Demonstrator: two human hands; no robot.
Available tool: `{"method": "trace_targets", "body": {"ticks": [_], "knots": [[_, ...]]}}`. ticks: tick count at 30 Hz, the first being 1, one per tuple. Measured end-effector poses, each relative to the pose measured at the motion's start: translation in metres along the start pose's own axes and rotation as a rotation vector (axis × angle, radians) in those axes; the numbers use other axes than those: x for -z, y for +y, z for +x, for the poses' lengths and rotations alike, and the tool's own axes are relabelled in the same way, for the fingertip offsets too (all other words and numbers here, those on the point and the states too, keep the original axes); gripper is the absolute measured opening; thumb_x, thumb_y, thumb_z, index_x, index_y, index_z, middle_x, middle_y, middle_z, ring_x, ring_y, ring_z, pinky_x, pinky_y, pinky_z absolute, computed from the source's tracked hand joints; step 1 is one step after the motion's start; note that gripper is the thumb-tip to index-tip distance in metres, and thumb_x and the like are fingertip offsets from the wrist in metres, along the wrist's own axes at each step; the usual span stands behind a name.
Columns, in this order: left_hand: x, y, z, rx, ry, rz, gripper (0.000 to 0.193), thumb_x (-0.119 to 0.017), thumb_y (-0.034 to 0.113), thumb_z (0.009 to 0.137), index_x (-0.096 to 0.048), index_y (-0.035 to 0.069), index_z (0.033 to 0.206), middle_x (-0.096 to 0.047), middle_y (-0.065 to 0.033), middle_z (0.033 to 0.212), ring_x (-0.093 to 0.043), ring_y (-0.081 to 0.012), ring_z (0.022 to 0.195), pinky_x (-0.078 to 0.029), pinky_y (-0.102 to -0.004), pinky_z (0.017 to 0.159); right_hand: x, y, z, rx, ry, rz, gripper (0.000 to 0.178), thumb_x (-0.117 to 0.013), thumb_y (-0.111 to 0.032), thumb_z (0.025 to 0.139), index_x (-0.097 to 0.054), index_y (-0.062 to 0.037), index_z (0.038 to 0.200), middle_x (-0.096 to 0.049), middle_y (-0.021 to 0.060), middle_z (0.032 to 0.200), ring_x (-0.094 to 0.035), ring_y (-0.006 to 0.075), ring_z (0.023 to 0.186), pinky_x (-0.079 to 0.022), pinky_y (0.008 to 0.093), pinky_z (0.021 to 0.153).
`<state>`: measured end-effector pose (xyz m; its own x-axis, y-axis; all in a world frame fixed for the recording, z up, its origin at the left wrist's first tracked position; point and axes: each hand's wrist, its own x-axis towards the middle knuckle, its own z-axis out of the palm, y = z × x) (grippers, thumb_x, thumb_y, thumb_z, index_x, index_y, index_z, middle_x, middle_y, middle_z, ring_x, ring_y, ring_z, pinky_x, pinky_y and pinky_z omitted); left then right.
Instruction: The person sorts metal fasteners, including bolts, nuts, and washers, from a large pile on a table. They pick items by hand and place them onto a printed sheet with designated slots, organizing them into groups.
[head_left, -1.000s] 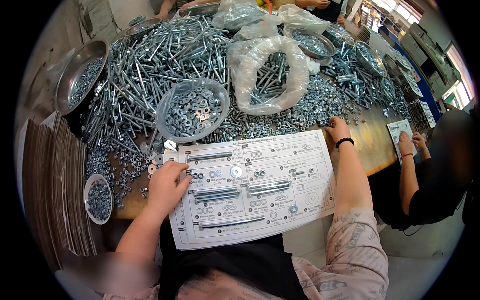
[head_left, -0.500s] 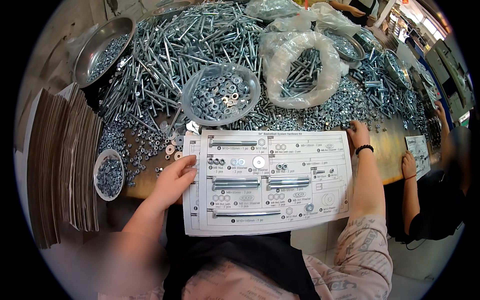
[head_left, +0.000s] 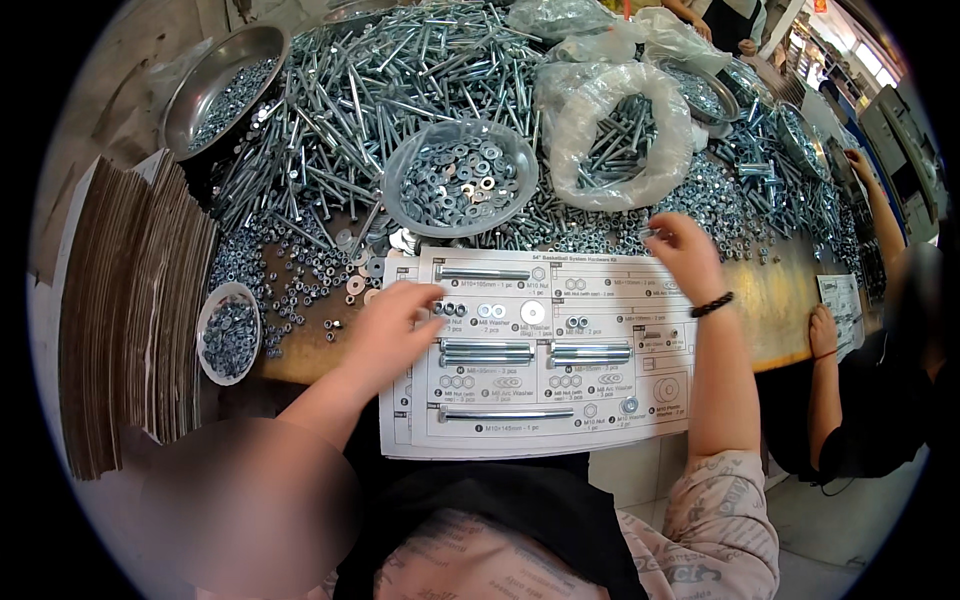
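A white printed sheet (head_left: 600, 385) lies at the table's near edge. Bolts (head_left: 487, 350), a flat washer (head_left: 532, 312) and small nuts (head_left: 448, 308) are laid out in its boxes. My left hand (head_left: 385, 330) rests on the sheet's left edge with its fingers stretched out, the tips touching the row of small nuts. My right hand (head_left: 682, 252) is at the sheet's top right corner, beside the heap of loose nuts (head_left: 720, 195). Its fingertips are pinched on a small metal piece (head_left: 650, 234).
Behind the sheet are a clear bowl of washers (head_left: 460, 180), a plastic bag of bolts (head_left: 615, 135) and a pile of long bolts (head_left: 330, 110). A metal pan (head_left: 215, 85), a small white bowl of nuts (head_left: 230, 335) and stacked cardboard (head_left: 130, 310) are on the left. A co-worker's hand (head_left: 825, 330) is on the right.
My left hand has slid right onto the sheet as far as the small nuts. My right hand has lifted from the sheet's top right corner, now pinching a small piece.
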<state>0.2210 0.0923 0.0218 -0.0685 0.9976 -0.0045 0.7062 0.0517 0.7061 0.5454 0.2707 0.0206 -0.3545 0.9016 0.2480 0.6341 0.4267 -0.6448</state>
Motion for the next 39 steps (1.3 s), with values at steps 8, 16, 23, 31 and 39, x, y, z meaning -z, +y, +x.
{"method": "trace_targets", "body": {"ticks": [8, 16, 23, 31, 39], "knots": [[-0.070, 0.027, 0.041, -0.403, 0.032, 0.386, 0.024, -0.071, 0.027, 0.064, -0.064, 0.013, 0.083, -0.055, -0.0029, 0.079, -0.054, -0.0211, 0.082, -0.036, -0.0371, 0.076, -0.086, -0.061, -0.003, 0.150, -0.330, -0.144, 0.017, -0.065, -0.014, 0.071, -0.063, -0.0103, 0.088, -0.056, 0.0098, 0.084, -0.057, 0.0277, 0.082, -0.047, 0.0359, 0.072], [-0.078, 0.023, 0.048, -0.414, 0.065, 0.399, 0.021, -0.070, 0.028, 0.064, -0.063, 0.013, 0.077, -0.055, -0.0016, 0.078, -0.054, -0.0201, 0.081, -0.034, -0.0363, 0.075, -0.091, -0.063, -0.004, 0.127, -0.375, -0.174, 0.018, -0.065, -0.014, 0.072, -0.061, -0.0101, 0.089, -0.056, 0.0101, 0.084, -0.057, 0.0284, 0.081, -0.047, 0.0362, 0.072], [-0.042, 0.009, 0.019, -0.253, 0.089, 0.182, 0.024, -0.067, 0.022, 0.069, -0.062, 0.009, 0.089, -0.057, -0.0059, 0.085, -0.055, -0.0235, 0.083, -0.040, -0.0366, 0.076, -0.049, -0.078, -0.042, 0.115, -0.273, -0.045, 0.022, -0.067, -0.011, 0.070, -0.059, -0.0053, 0.090, -0.056, 0.0095, 0.078, -0.054, 0.0246, 0.069, -0.045, 0.0335, 0.063], [-0.004, -0.021, -0.026, 0.069, 0.010, -0.110, 0.035, -0.062, 0.008, 0.075, -0.055, 0.003, 0.109, -0.055, -0.0088, 0.096, -0.056, -0.0157, 0.081, -0.046, -0.0284, 0.070, -0.030, -0.074, -0.153, 0.169, -0.354, -0.150, 0.022, -0.070, -0.014, 0.065, -0.056, -0.0097, 0.082, -0.055, 0.0056, 0.076, -0.056, 0.0251, 0.071, -0.045, 0.0346, 0.058], [0.016, -0.027, -0.037, 0.424, -0.158, -0.808, 0.050, -0.050, 0.009, 0.085, -0.035, -0.005, 0.130, -0.045, -0.0175, 0.127, -0.051, -0.0215, 0.109, -0.043, -0.0280, 0.085, -0.004, -0.065, -0.165, 0.032, -0.053, -0.131, 0.028, -0.072, -0.005, 0.063, -0.056, -0.0058, 0.087, -0.057, 0.0080, 0.083, -0.056, 0.0249, 0.072, -0.046, 0.0322, 0.061]]}}
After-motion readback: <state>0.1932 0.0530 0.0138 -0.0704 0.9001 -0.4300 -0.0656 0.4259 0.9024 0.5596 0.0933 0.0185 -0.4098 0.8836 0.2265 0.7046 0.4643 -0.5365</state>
